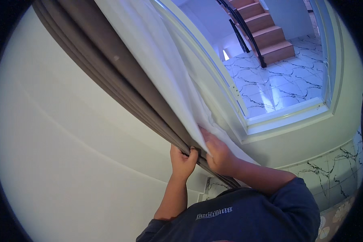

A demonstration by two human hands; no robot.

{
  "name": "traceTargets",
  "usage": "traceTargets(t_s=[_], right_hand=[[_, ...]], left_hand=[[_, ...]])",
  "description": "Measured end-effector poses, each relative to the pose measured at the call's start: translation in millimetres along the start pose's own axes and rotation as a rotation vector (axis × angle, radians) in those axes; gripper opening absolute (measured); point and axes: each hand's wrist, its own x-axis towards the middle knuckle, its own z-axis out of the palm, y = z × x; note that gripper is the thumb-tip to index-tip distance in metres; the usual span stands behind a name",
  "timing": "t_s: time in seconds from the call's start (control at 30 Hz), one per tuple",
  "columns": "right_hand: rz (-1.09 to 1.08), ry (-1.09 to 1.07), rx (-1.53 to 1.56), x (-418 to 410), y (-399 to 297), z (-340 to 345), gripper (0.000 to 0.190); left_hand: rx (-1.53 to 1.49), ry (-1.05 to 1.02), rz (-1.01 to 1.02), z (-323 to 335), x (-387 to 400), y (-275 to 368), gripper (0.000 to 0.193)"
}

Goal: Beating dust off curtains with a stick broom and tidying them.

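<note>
A gathered brown curtain (pixel 109 65) hangs in long folds from the upper left towards my body. My left hand (pixel 184 160) is closed round its bunched folds, thumb on top. Beside it on the right runs a sheer white curtain (pixel 160 63), held at its edge by my right hand (pixel 219 152). The fingers of that hand reach behind the white fabric and are partly hidden. Both hands are close together at chest height, in front of my dark shirt.
A white-framed window opening (pixel 287 116) is at the right; through it show wooden stairs (pixel 264 33) with a black railing (pixel 248 30) and a marble-patterned floor (pixel 278 78). A pale wall (pixel 63 136) fills the left. Patterned tiles (pixel 326 175) lie below the window.
</note>
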Motion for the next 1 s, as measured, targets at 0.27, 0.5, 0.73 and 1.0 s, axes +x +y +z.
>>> traceTargets(t_s=[0.27,0.5,0.73,1.0], right_hand=[[-0.07,-0.244,-0.205,-29,1,36,0.059],[0.102,-0.55,0.02,-5,-15,8,0.042],[-0.257,0.144,-0.216,81,-26,35,0.056],[-0.139,0.018,0.061,27,22,120,0.063]], left_hand=[[-0.011,-0.007,0.048,-5,-11,24,0.044],[-0.03,0.367,-0.088,-10,8,5,0.035],[0.053,0.296,-0.078,-15,-2,10,0.038],[0.038,0.466,-0.091,-56,-9,-6,0.036]])
